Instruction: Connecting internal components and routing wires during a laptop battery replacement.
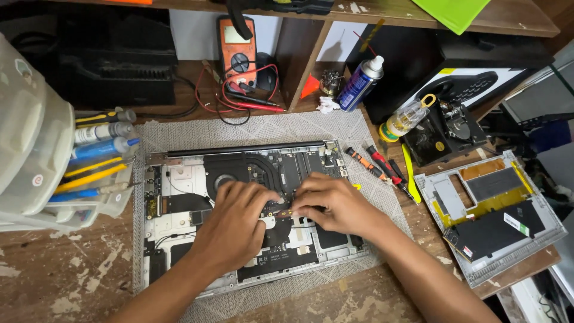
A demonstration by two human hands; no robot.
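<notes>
From the head view, an opened laptop lies on a grey mat on the wooden worktop. The left hand and right hand rest on its circuit board, fingers pinching a small brass-coloured part between them at the middle. Screwdrivers lie to the right.

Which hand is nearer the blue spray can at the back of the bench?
Right. The right hand lies below the spray can; the left hand is farther left on the opened laptop.
</notes>
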